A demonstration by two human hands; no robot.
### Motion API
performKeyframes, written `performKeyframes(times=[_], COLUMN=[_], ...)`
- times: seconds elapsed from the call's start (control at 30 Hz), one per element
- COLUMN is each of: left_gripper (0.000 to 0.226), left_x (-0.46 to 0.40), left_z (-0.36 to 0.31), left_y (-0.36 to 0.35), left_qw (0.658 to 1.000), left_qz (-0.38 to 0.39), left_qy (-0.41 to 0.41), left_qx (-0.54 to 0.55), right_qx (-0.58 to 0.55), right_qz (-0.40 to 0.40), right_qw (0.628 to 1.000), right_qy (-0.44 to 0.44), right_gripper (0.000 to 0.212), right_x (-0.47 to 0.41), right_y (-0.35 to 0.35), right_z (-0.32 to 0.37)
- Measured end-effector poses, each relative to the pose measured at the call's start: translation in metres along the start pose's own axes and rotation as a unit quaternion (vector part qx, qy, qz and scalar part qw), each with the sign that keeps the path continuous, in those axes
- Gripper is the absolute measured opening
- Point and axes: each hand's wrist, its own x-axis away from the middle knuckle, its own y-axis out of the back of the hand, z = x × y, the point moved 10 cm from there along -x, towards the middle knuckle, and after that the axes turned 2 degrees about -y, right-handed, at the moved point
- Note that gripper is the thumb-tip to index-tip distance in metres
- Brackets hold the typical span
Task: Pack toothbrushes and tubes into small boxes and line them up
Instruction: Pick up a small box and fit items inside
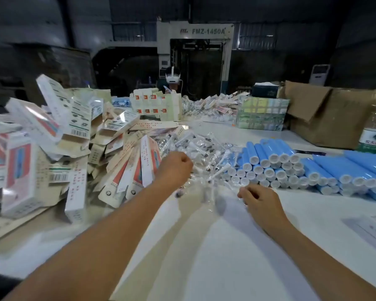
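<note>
Toothbrushes (195,148): clear-wrapped, white handles, heaped.

dim hall, lit tabletop | soft arm shadows | wide-angle edge bending | motion blur left

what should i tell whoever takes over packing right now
Left hand: fingers curled at the heap of wrapped toothbrushes; whether it grips one is unclear.
Right hand: loosely curled at the heap's near edge; any hold unclear.
Blue tubes stacked right; small boxes heaped in disorder left.
No lined-up row of boxes is visible. Left: fill boxes, line them up.
</note>
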Motion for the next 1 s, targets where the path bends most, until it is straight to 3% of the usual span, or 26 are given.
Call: performKeyframes(times=[0.1, 0.2, 0.33, 0.4, 0.57, 0.67, 0.73, 0.8, 0.9, 1.0], left_gripper=[0.015, 0.050, 0.101, 0.108, 0.112, 0.088, 0.046, 0.023, 0.015, 0.013], left_x=[-0.016, -0.022, -0.037, -0.043, -0.045, -0.038, -0.034, -0.028, -0.010, 0.009], left_z=[0.019, 0.047, 0.051, 0.050, 0.047, 0.048, 0.046, 0.038, 0.009, -0.013], left_y=[0.064, 0.085, 0.071, 0.062, 0.057, 0.077, 0.088, 0.084, 0.053, 0.000], left_qw=[0.971, 0.936, 0.886, 0.877, 0.902, 0.941, 0.969, 0.975, 0.920, 0.849], left_qz=[-0.117, -0.112, -0.080, -0.064, -0.062, -0.107, -0.128, -0.132, -0.098, -0.038], left_qy=[0.034, 0.105, 0.093, 0.094, 0.106, 0.139, 0.163, 0.161, 0.152, 0.180], left_qx=[-0.204, -0.316, -0.448, -0.466, -0.414, -0.288, -0.131, 0.081, 0.347, 0.495], right_qx=[0.000, 0.000, -0.009, -0.021, -0.023, -0.019, -0.021, -0.015, -0.032, -0.207], right_qz=[0.003, 0.008, 0.007, 0.010, 0.018, 0.024, 0.032, 0.034, 0.017, 0.065], right_qw=[1.000, 1.000, 1.000, 1.000, 1.000, 0.999, 0.999, 0.999, 0.998, 0.976], right_qy=[0.001, 0.007, 0.004, 0.004, 0.004, 0.008, 0.005, 0.015, 0.054, 0.020], right_gripper=[0.024, 0.024, 0.024, 0.024, 0.023, 0.023, 0.023, 0.024, 0.021, 0.018], right_x=[0.001, 0.002, 0.001, 0.000, -0.004, -0.005, -0.005, -0.004, -0.002, 0.002], right_y=[-0.001, -0.004, -0.004, -0.006, -0.007, -0.010, -0.012, -0.014, -0.011, -0.014], right_z=[0.004, 0.007, 0.004, 0.002, 0.000, 0.000, -0.001, 0.000, 0.015, 0.025])
